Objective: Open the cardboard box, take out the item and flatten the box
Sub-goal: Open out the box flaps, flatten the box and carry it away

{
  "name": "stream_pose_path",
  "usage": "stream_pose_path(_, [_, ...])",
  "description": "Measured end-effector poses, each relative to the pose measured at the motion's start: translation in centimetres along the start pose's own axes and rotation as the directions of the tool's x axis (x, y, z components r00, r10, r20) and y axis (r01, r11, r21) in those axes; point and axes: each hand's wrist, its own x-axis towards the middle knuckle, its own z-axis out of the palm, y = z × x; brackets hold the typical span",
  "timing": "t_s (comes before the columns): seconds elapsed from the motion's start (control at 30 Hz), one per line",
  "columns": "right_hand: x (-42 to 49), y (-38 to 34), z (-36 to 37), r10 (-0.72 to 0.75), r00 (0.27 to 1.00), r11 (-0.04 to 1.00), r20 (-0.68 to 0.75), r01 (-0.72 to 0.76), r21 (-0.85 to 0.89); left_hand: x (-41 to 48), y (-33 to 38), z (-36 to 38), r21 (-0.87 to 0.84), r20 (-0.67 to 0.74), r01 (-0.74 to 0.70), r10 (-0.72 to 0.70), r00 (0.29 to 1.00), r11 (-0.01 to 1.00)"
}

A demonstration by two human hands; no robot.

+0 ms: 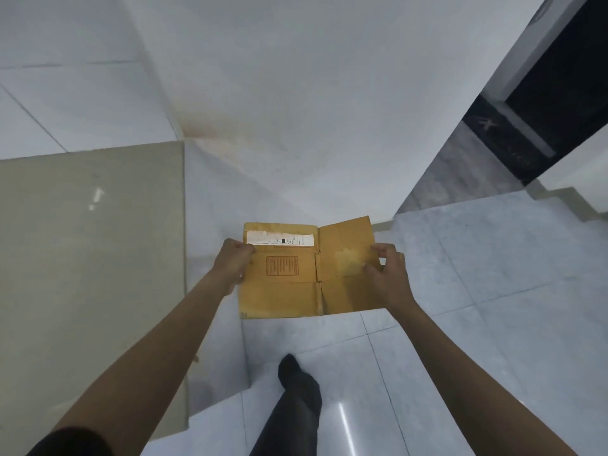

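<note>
A brown cardboard box (296, 284) hangs in the air in front of me, collapsed almost flat, with a crease down its middle. A torn white label runs along its top left panel and a red printed stamp sits below that. My left hand (233, 261) grips the box's left edge with closed fingers. My right hand (386, 274) pinches the right edge, thumb on the front face. The right panel tilts slightly toward me. No item from the box is in view.
A beige counter top (92, 258) fills the left side, its corner just left of the box. White walls rise ahead. Grey floor tiles (493, 291) spread to the right, with a dark doorway at the upper right. My leg and dark shoe (289, 370) are below the box.
</note>
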Motion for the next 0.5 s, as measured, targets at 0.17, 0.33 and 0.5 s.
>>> stream_pose_path(0.17, [6.1, 3.9, 0.5, 0.104, 0.988, 0.993, 0.117, -0.096, -0.071, 5.3, -2.2, 4.7, 0.018, 0.046, 0.109, -0.11, 0.993, 0.994])
stream_pose_path(0.33, [11.3, 8.3, 2.5, 0.193, 0.96, 0.978, 0.205, -0.17, -0.124, 10.2, -5.3, 8.0, 0.089, -0.021, 0.252, -0.251, 0.968, 0.964])
stream_pose_path(0.5, [17.3, 13.9, 6.2, 0.241, 0.923, 0.968, 0.3, -0.204, -0.15, 16.4, -9.8, 10.9, 0.113, -0.086, 0.299, -0.291, 0.953, 0.947])
